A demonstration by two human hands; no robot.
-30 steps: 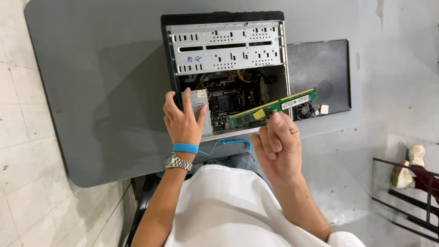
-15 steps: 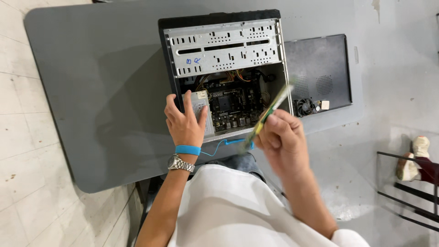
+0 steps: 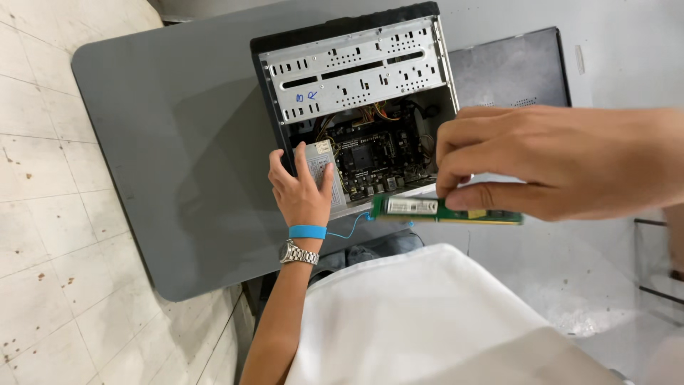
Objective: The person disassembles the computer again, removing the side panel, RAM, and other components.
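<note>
Our right hand (image 3: 563, 160) pinches a green memory stick (image 3: 445, 210) between thumb and fingers, holding it level in the air just off the near edge of the desk (image 3: 164, 142). Our left hand (image 3: 303, 189), fingers spread fairly wide and gripping nothing, rests on the near rim of the open computer case (image 3: 356, 78) by the desk's near edge, with a blue wrist strap (image 3: 307, 232) and a metal watch (image 3: 298, 253) on that wrist.

Matt grey table (image 3: 164, 142) — bare perforated metal computer case (image 3: 356, 68), glossy green memory module (image 3: 445, 210), steel wristwatch (image 3: 298, 254).
</note>
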